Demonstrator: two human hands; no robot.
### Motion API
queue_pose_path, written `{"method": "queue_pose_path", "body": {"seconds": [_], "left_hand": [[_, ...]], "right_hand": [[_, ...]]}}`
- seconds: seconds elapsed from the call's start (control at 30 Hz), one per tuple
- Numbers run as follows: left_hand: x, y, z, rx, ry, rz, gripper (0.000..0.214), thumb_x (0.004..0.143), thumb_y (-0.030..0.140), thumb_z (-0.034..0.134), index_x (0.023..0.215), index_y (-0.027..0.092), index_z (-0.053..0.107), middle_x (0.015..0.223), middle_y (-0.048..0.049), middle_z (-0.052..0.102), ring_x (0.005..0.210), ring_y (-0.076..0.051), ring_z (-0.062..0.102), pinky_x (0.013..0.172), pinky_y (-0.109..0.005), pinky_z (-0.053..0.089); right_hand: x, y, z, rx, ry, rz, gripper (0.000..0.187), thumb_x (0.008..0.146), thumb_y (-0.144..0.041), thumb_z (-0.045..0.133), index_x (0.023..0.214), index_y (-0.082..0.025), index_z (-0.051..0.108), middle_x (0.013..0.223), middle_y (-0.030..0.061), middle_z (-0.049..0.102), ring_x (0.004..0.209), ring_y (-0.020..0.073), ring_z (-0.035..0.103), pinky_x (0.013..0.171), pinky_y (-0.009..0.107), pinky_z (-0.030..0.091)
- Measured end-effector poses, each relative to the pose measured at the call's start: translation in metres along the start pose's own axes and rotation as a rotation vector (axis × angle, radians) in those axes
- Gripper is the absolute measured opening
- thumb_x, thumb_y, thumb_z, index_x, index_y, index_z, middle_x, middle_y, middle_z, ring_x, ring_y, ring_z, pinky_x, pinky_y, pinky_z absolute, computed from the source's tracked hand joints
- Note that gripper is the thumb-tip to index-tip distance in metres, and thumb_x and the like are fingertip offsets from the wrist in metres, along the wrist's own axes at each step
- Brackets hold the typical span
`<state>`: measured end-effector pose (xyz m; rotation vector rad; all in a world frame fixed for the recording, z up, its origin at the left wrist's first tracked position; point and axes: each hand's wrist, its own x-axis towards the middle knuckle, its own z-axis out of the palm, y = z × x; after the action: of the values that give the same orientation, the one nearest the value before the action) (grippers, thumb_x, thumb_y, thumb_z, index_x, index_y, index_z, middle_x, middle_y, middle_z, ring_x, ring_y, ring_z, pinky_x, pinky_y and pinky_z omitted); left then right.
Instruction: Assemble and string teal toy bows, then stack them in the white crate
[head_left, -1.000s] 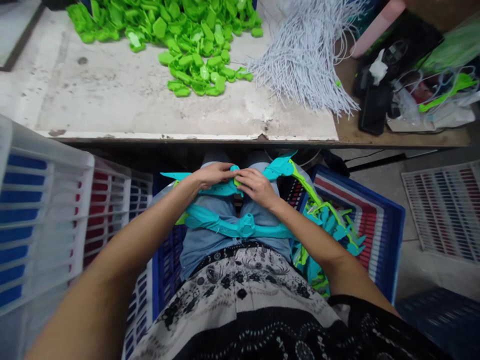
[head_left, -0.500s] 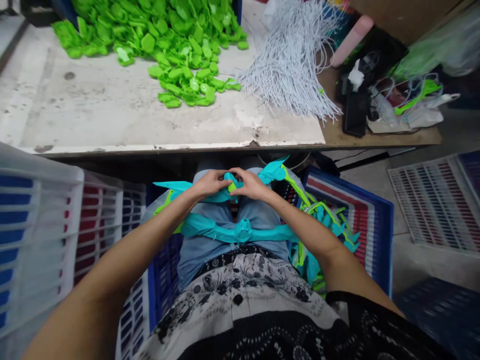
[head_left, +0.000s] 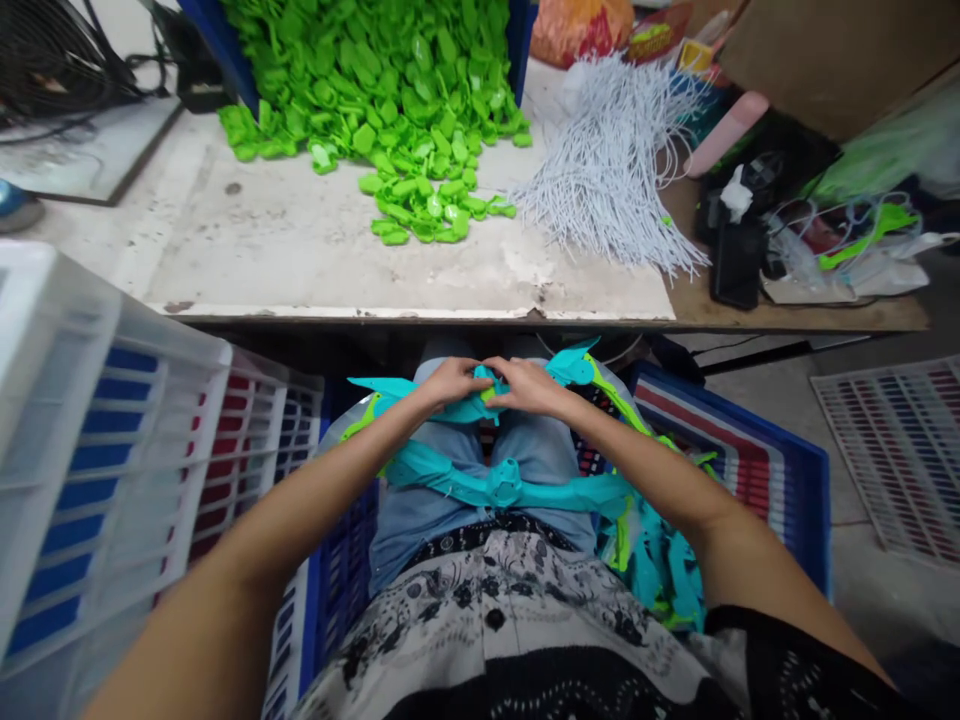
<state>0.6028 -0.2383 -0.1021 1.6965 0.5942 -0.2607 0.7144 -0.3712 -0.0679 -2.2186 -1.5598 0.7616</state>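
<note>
Over my knees lies a turquoise plastic toy bow (head_left: 574, 367) with green ends. My left hand (head_left: 451, 381) is closed on its middle from the left. From the other side my right hand (head_left: 527, 386) pinches a small green plastic piece (head_left: 487, 394) against the bow's centre. The fingers partly hide that spot, so I cannot tell how the piece sits. Nearer my waist, a second turquoise bow (head_left: 555, 492) rests across my thighs, with neither hand on it.
On the worktable (head_left: 300, 270) are a heap of green plastic pieces (head_left: 420, 130), a bundle of white strings (head_left: 607, 160) and a black phone (head_left: 735, 265). A white crate (head_left: 172, 400) stands at my left, a blue crate (head_left: 814, 480) at my right. More turquoise and green parts (head_left: 660, 570) lie beside my right hip.
The view has shifted left and up, so everything sits lower and further right. Both hands stay at the bow's middle, and the fingers now cover more of the green piece.
</note>
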Motion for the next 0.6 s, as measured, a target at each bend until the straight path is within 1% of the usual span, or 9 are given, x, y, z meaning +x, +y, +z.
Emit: {"method": "queue_pose_path", "body": {"seconds": [0.07,0.1,0.17,0.23,0.27,0.33,0.4,0.5,0.6], "left_hand": [[-0.007,0.002,0.005,0.175,0.086,0.121,0.043,0.074,0.036,0.062,0.110,0.013,0.061,0.082,-0.0045,0.064,0.076,-0.019,0.060,0.066,-0.028,0.048],[-0.013,0.003,0.010,0.275,0.163,0.183,0.044,0.077,0.035,0.060,0.115,0.013,0.058,0.092,-0.0079,0.065,0.085,-0.022,0.061,0.074,-0.031,0.049],[-0.027,0.002,0.024,0.482,0.310,0.304,0.040,0.083,0.031,0.054,0.119,0.014,0.055,0.114,-0.0152,0.060,0.107,-0.027,0.057,0.090,-0.038,0.046],[-0.041,-0.003,0.039,0.673,0.361,0.415,0.043,0.084,0.033,0.053,0.122,0.013,0.053,0.135,-0.0213,0.046,0.126,-0.033,0.043,0.101,-0.045,0.039],[-0.046,-0.007,0.045,0.757,0.344,0.457,0.050,0.082,0.034,0.057,0.126,0.011,0.050,0.142,-0.0235,0.037,0.133,-0.036,0.034,0.103,-0.048,0.036],[-0.049,-0.014,0.052,0.886,0.295,0.499,0.066,0.078,0.032,0.062,0.136,0.010,0.039,0.150,-0.0253,0.023,0.139,-0.039,0.022,0.105,-0.051,0.033],[-0.047,-0.019,0.051,0.977,0.272,0.496,0.064,0.081,0.022,0.056,0.140,0.014,0.033,0.151,-0.0232,0.021,0.140,-0.037,0.021,0.104,-0.050,0.035],[-0.041,-0.014,0.040,1.032,0.245,0.459,0.058,0.083,0.010,0.044,0.140,0.017,0.035,0.150,-0.0204,0.028,0.135,-0.033,0.034,0.099,-0.046,0.040],[-0.037,0.002,0.024,0.952,0.155,0.422,0.061,0.079,0.011,0.049,0.138,0.012,0.036,0.145,-0.0219,0.036,0.123,-0.032,0.048,0.094,-0.042,0.043]], "right_hand": [[0.019,-0.004,-0.025,-0.030,0.035,-0.079,0.025,0.076,-0.034,0.067,0.098,-0.023,0.068,0.082,0.0024,0.070,0.079,0.0200,0.064,0.067,0.027,0.043],[0.034,-0.005,-0.038,-0.037,0.129,-0.095,0.019,0.082,-0.033,0.059,0.094,-0.022,0.069,0.082,0.0026,0.070,0.078,0.0195,0.064,0.069,0.027,0.044],[0.074,-0.005,-0.062,-0.078,0.408,-0.095,0.024,0.089,-0.029,0.048,0.099,-0.020,0.068,0.092,0.0055,0.070,0.089,0.0211,0.062,0.080,0.031,0.045],[0.119,-0.001,-0.079,-0.159,0.595,-0.093,0.030,0.089,-0.029,0.048,0.112,-0.017,0.063,0.110,0.0103,0.065,0.105,0.0253,0.055,0.092,0.038,0.041],[0.140,0.001,-0.084,-0.195,0.610,-0.103,0.033,0.089,-0.030,0.050,0.116,-0.016,0.061,0.117,0.0119,0.061,0.110,0.0269,0.051,0.097,0.041,0.038],[0.172,0.005,-0.089,-0.246,0.558,-0.130,0.035,0.089,-0.030,0.050,0.120,-0.015,0.059,0.124,0.0128,0.057,0.115,0.0281,0.047,0.100,0.044,0.035],[0.187,0.006,-0.089,-0.283,0.504,-0.143,0.032,0.090,-0.027,0.047,0.118,-0.016,0.060,0.121,0.0125,0.057,0.113,0.0276,0.047,0.101,0.044,0.035],[0.184,0.005,-0.088,-0.329,0.504,-0.123,0.030,0.091,-0.027,0.045,0.113,-0.015,0.061,0.115,0.0136,0.058,0.109,0.0278,0.048,0.100,0.044,0.034],[0.162,0.007,-0.091,-0.376,0.508,-0.108,0.030,0.090,-0.028,0.046,0.111,-0.012,0.061,0.109,0.0150,0.059,0.106,0.0287,0.048,0.097,0.044,0.036]]}}
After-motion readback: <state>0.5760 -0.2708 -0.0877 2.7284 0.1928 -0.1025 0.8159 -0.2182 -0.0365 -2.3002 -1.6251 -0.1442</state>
